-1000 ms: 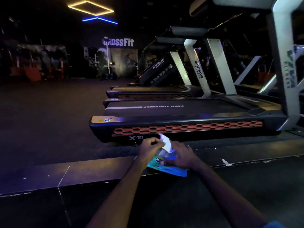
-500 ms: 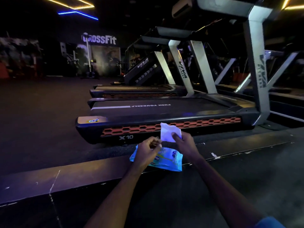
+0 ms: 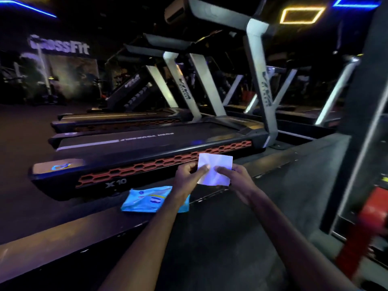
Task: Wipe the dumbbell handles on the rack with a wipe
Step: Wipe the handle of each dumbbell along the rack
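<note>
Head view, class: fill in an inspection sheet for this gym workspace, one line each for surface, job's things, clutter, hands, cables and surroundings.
Surface: dark floor with a raised ledge beside the treadmills.
Job's things: white wipe held up, clear of the blue wipe pack, which lies on the ledge; no dumbbells or rack clearly seen.
Clutter: nothing seen.
Hands: left hand and right hand both pinch the wipe, one at each side.
Cables: nothing seen.
Surroundings: row of treadmills, nearest marked X10; CrossFit sign on the far wall; yellow and blue ceiling lights; blurred red object at right, cannot tell what.
</note>
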The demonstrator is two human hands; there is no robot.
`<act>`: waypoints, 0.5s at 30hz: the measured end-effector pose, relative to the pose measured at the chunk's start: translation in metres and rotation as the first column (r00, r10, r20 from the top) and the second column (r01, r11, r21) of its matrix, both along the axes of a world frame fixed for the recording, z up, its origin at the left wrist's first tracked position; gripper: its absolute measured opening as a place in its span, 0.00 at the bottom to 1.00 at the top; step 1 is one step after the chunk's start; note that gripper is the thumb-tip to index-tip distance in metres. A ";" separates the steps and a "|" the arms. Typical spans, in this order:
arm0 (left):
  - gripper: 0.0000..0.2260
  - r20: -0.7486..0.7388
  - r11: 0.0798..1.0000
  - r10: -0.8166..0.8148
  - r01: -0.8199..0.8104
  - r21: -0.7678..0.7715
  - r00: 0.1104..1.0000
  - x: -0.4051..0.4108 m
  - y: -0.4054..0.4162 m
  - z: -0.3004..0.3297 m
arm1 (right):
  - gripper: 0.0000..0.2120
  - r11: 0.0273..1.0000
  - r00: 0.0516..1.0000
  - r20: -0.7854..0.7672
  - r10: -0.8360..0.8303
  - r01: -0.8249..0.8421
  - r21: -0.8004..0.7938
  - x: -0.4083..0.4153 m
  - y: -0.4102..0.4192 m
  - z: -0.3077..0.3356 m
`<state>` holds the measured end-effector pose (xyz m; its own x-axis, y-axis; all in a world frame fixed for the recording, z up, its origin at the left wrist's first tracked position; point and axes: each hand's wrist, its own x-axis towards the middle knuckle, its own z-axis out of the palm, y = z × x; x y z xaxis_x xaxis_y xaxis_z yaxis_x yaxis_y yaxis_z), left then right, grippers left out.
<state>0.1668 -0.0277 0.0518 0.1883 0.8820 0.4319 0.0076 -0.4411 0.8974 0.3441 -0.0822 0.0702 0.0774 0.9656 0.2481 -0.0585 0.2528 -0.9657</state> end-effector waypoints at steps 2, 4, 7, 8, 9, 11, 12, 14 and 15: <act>0.07 0.079 0.995 -0.060 0.066 -0.076 0.995 0.031 -0.012 0.001 | 0.12 0.999 0.999 -0.023 -0.047 0.047 0.003 0.031 -0.027 -0.001; 0.09 0.084 0.983 -0.145 0.153 -0.106 0.986 0.078 -0.031 0.000 | 0.14 0.983 0.983 -0.035 -0.180 0.181 0.028 0.073 -0.062 -0.006; 0.12 0.096 0.966 -0.237 0.245 -0.079 0.967 0.162 -0.067 -0.001 | 0.16 0.911 0.916 -0.055 -0.398 0.401 0.094 0.142 -0.121 -0.014; 0.17 0.105 0.961 -0.264 0.271 -0.063 0.959 0.201 -0.089 0.000 | 0.15 0.877 0.882 -0.051 -0.468 0.471 0.100 0.173 -0.150 -0.015; 0.21 0.106 0.960 -0.271 0.277 -0.048 0.957 0.227 -0.107 0.000 | 0.14 0.850 0.857 -0.041 -0.513 0.515 0.110 0.194 -0.172 -0.014; 0.20 0.080 0.942 -0.335 0.335 0.021 0.939 0.287 -0.144 -0.003 | 0.15 0.777 0.785 0.008 -0.620 0.613 0.143 0.242 -0.222 -0.014; 0.17 0.057 0.919 -0.394 0.391 0.054 0.917 0.327 -0.174 -0.006 | 0.15 0.733 0.739 0.042 -0.673 0.658 0.171 0.275 -0.261 -0.013; 0.12 -0.004 0.854 -0.510 0.507 0.115 0.860 0.395 -0.227 -0.012 | 0.12 0.677 0.673 0.102 -0.733 0.705 0.211 0.327 -0.331 -0.012; 0.10 -0.041 0.804 -0.577 0.577 0.144 0.816 0.425 -0.258 -0.012 | 0.11 0.645 0.631 0.141 -0.763 0.731 0.223 0.353 -0.366 -0.016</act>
<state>0.5922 -0.2857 0.0401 0.6407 0.5398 0.5460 -0.2927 -0.4857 0.8237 0.6972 -0.4483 0.0545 0.6896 0.5548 0.4655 0.4002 0.2437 -0.8834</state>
